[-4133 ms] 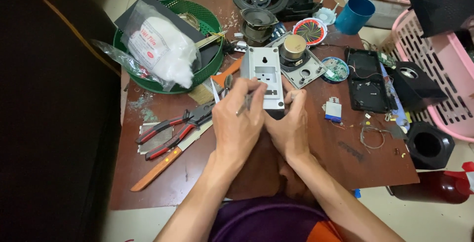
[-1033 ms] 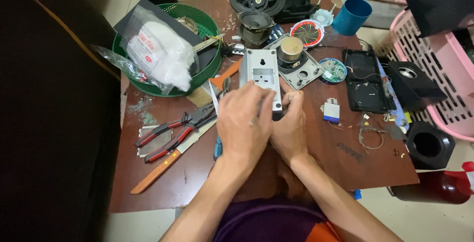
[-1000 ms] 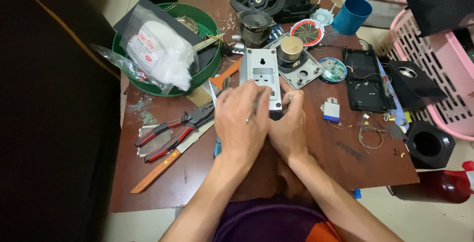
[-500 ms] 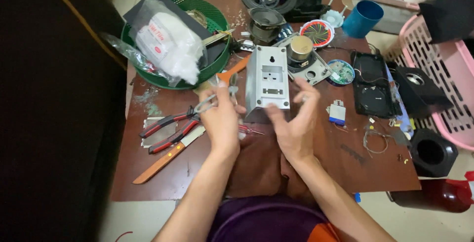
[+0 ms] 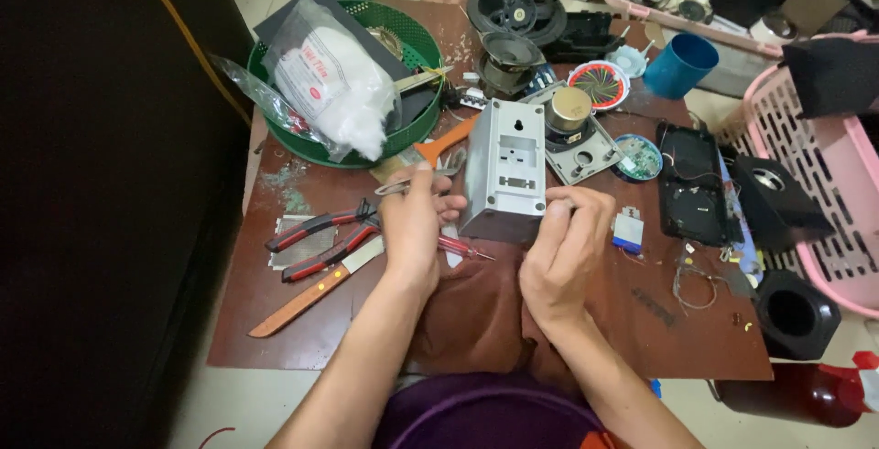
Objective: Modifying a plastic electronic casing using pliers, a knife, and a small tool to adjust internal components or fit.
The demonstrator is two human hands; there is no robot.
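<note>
Grey plastic housing (image 5: 504, 170), upright on brown table (image 5: 275, 330), long axis running away from body. Right hand (image 5: 563, 252) pinching lower right corner; left hand (image 5: 412, 225) beside left edge, gripping tweezers (image 5: 417, 181).

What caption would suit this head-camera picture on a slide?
Two bare hands, left hand and right hand, steady a grey plastic box on a cluttered brown table beside red-handled pliers.
</note>
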